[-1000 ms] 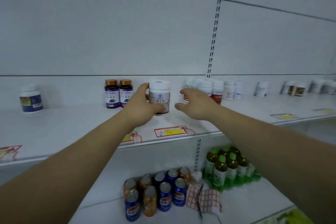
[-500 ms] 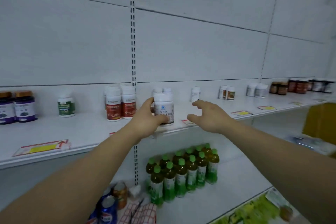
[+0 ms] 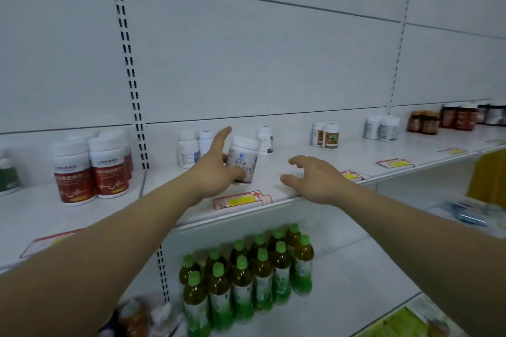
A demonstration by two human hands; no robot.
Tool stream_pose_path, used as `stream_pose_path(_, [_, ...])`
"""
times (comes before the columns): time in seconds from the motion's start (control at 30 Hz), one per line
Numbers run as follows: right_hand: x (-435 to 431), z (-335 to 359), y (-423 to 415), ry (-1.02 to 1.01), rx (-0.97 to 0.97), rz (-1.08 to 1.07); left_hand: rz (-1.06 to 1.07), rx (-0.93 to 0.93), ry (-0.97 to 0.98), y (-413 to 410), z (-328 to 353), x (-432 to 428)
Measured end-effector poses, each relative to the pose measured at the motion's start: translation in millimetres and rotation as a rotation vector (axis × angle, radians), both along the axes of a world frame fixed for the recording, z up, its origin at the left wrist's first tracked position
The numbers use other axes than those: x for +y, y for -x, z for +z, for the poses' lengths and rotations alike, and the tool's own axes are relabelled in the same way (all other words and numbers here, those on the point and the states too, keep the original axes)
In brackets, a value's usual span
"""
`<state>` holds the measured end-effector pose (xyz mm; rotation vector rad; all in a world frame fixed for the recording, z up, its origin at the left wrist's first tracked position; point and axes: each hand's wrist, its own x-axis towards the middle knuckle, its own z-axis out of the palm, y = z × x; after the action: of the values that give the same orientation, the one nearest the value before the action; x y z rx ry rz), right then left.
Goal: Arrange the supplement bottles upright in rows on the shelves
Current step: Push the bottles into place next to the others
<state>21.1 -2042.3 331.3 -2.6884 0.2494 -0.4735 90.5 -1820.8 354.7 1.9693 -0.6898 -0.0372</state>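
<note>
Two hands are up at the upper shelf (image 3: 301,149) here. The left hand (image 3: 215,169) grips a white supplement bottle (image 3: 243,157) with a white cap and a pale label. The thumb wraps across the front near its base, while the index finger sticks up beside the cap. The bottle leans a bit rather than standing dead straight, and it's near the front of the shelf, just behind a red and yellow price tag (image 3: 241,200). Honestly can't tell if its base is down on the shelf or a hair above it.

The right hand (image 3: 317,180) holds nothing. Its fingers are loosely bent and spread, hovering over the front edge of the shelf to the right of the bottle, clear of it.

Behind the left hand stand a couple of white bottles (image 3: 189,149), upright. Off to the left is a group of red-labelled bottles (image 3: 90,169), also upright. Further right there's a pair with brownish labels (image 3: 327,135), then two plain white tubs (image 3: 382,127) and some dark jars (image 3: 423,122). The shelf below has a pack of green-capped drink bottles (image 3: 246,276).
</note>
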Motion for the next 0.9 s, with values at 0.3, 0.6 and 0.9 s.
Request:
stream_pose_path(0.3, [-96.7, 7.8, -61.5, 0.072, 0.127, -0.048, -0.03, -0.011, -0.048, -56.0, 3.6, -111.6])
stream_pose_path(0.6, [-240.4, 23.7, -69.7, 0.105, 0.172, -0.109, -0.078, -0.118, -0.111, -51.6, 13.8, -238.6])
stream_pose_path(0.9, [-445.0, 14.4, -24.2, 0.169, 0.282, -0.146, -0.066, -0.11, -0.097, -27.4, 6.1, -454.0])
